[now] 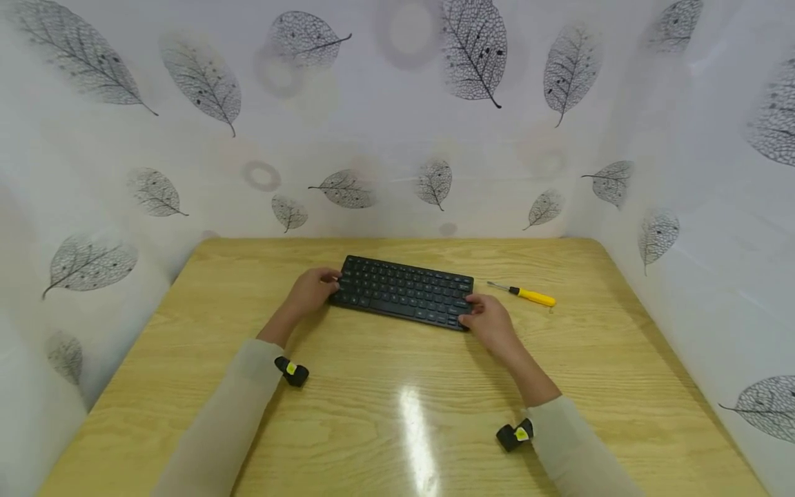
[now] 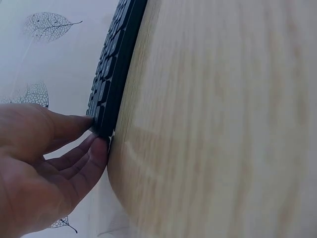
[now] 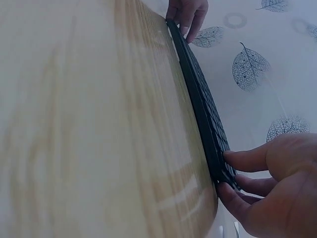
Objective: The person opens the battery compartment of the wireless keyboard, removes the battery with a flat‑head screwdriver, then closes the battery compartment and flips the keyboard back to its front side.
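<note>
A thin, rectangular black keyboard (image 1: 404, 292) with rows of small, flat, pale-marked keys spans the gap between both hands, over the far-middle part of a glossy, yellowish wood-grain worktop (image 1: 348, 407). The left hand (image 1: 310, 290) pinches its left end, and the right hand (image 1: 493, 323) pinches its right end. White sheeting (image 1: 373, 138) printed with dark, net-veined leaves surrounds the worktop. Pale, plain-cloth sleeves (image 1: 217, 421) cover the forearms.

Only the head view takes in the whole key face, along with a slim screwdriver (image 1: 535, 297), its handle smooth yellow, its collar black and its shaft metal, lying to the right of the keyboard, just beyond the right hand. The wrist views instead show the keyboard's smooth, narrow side, each thumb on the upper face and fingers at the underside. Whether the keyboard's whole underside is off the worktop cannot be told.

The keyboard's long axis runs left to right across the worktop, slanted so that the right end sits nearer the person. Its space-bar edge faces the person, and the screwdriver's shaft points left, towards the keyboard.
</note>
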`<state>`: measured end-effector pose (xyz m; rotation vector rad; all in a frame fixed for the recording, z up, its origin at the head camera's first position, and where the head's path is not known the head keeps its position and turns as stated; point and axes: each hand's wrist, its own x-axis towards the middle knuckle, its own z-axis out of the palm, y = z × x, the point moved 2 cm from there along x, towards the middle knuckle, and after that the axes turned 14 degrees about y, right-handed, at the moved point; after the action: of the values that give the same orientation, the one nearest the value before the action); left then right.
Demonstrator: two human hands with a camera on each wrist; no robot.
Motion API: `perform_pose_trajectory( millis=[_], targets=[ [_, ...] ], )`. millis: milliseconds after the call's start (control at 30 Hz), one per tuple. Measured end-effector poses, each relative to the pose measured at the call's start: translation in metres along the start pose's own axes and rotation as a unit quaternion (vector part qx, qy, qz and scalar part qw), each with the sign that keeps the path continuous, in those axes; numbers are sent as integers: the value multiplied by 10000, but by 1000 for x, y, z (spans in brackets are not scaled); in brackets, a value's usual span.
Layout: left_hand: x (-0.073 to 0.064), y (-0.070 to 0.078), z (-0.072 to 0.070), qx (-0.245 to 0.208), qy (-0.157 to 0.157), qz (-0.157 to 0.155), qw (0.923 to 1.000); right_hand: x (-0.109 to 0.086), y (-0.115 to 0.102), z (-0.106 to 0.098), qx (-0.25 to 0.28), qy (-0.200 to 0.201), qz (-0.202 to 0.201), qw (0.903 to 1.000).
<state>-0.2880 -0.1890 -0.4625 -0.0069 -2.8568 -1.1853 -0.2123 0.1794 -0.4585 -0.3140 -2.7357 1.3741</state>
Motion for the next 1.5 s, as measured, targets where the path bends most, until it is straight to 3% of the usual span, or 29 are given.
perform_pose_trajectory(
  millis=[300,800,1067,1500],
  targets=[
    [-18,0,0,-181,-78,-60,9998,7,6,-3,-68,-16,-101,9999],
    [-46,9,-3,-318,-153,-203,9992,12,15,-12,-19,-153,120,9998],
    [-55,7,-3,-428,-150,-187,9988,12,15,-15,-52,-181,-104,9998],
    [-67,8,2,-591,-243,-273,9976,5,19,-21,-71,-209,49,9997]
  ],
)
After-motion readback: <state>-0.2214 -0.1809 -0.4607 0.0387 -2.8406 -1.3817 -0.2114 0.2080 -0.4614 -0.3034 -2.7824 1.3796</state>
